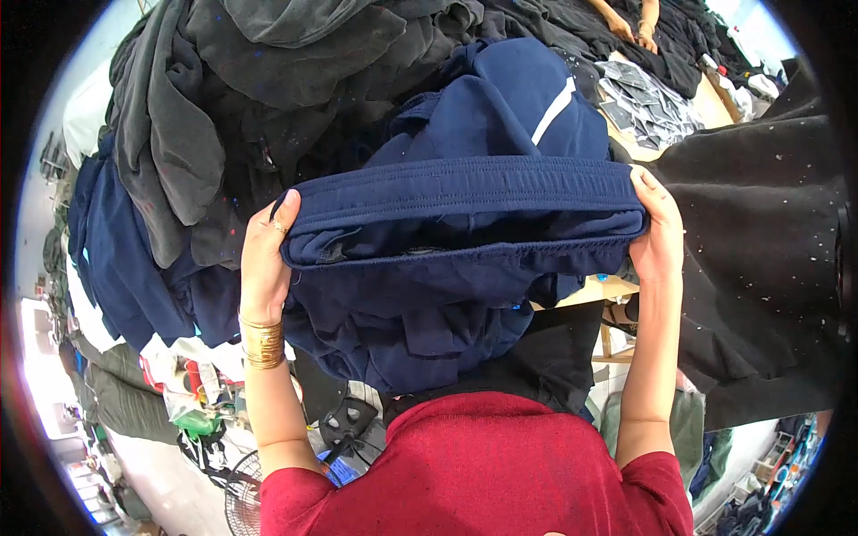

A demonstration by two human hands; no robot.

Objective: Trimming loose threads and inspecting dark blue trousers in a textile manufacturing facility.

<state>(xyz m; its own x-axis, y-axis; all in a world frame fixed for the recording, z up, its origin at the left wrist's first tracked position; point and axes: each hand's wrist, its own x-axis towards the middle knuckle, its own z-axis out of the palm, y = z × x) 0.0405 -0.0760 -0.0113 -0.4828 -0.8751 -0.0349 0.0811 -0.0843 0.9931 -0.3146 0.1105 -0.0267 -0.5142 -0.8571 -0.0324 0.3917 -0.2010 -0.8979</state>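
I hold a navy blue garment up in front of me by its elastic waistband, stretched wide between both hands. My left hand, with a ring and gold bangles at the wrist, grips the waistband's left end. My right hand grips the right end. The rest of the garment hangs down in folds toward my red shirt. Behind it lies another navy garment with a white stripe.
A big heap of black and dark grey clothes covers the table behind. A black cloth hangs at the right. Another person's hands work at the far end. Small dark packets lie on the wooden table. A fan stands on the floor.
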